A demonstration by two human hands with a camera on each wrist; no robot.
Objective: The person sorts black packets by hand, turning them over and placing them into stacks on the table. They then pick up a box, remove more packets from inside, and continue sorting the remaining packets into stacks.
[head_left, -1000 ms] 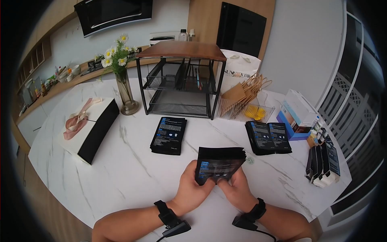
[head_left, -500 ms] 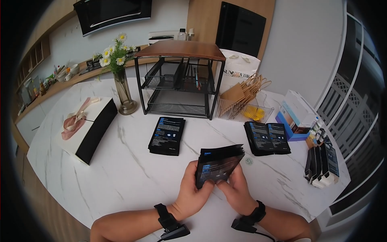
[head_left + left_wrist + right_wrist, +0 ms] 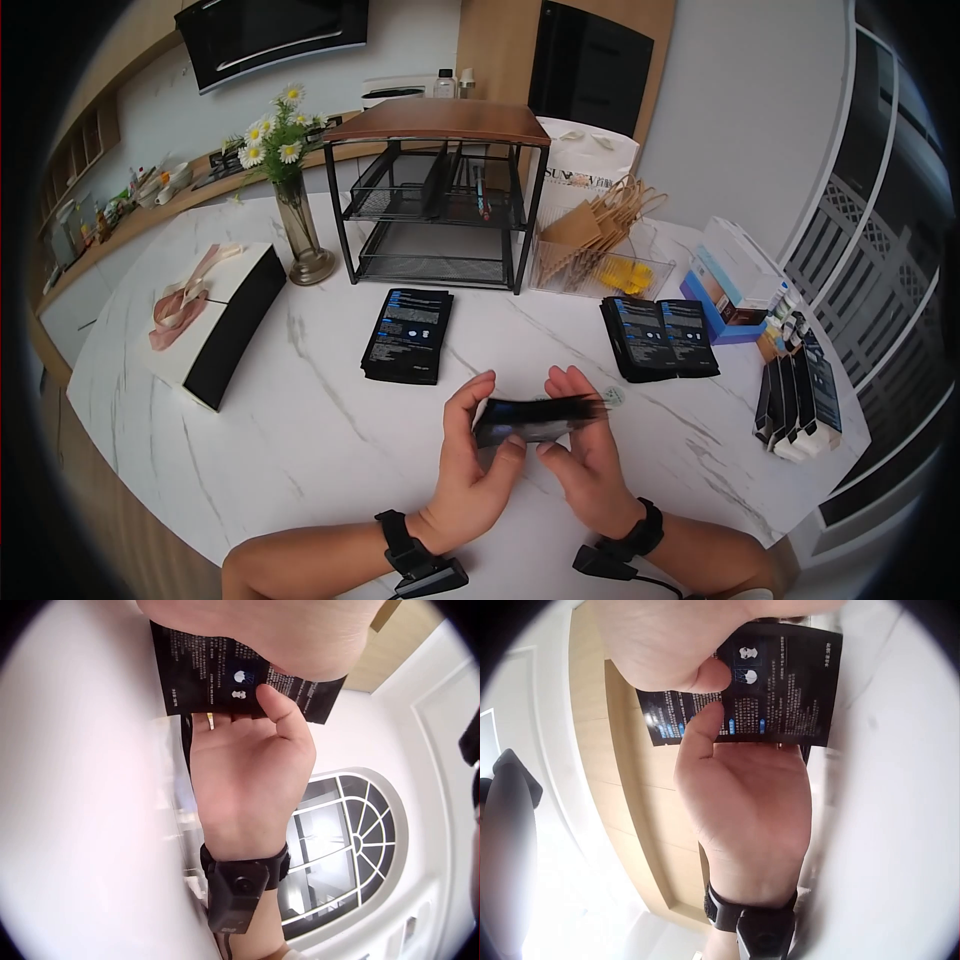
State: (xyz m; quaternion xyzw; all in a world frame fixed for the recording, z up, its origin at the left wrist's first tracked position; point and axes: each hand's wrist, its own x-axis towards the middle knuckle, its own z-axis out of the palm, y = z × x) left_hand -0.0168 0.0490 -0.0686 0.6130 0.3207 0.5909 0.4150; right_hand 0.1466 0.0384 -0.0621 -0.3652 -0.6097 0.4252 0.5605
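Note:
Both hands hold a small stack of black printed packets point(image 3: 535, 420) between them above the near part of the table. The left hand point(image 3: 475, 478) grips its left end, thumb on the near face. At the right end is the right hand point(image 3: 597, 470), its thumb also on the near face and its fingers behind. In the head view the stack is tilted and blurred at its right edge. White print and small pictures show on the packet point(image 3: 202, 675) in the left wrist view and on the packet point(image 3: 795, 690) in the right wrist view.
One packet pile point(image 3: 407, 336) lies left of centre, a double pile point(image 3: 660, 340) to the right. Behind stand a two-tier rack point(image 3: 440, 125), a vase point(image 3: 305, 235) and a clear bin point(image 3: 600, 270). A white box point(image 3: 225, 310) is left; blue boxes point(image 3: 725, 320) and black cartons point(image 3: 800, 405) are right.
The held stack has tipped from nearly upright to flatter, and its top edge is lower. Fingers of both hands now show above or beside it. The head view has shifted slightly.

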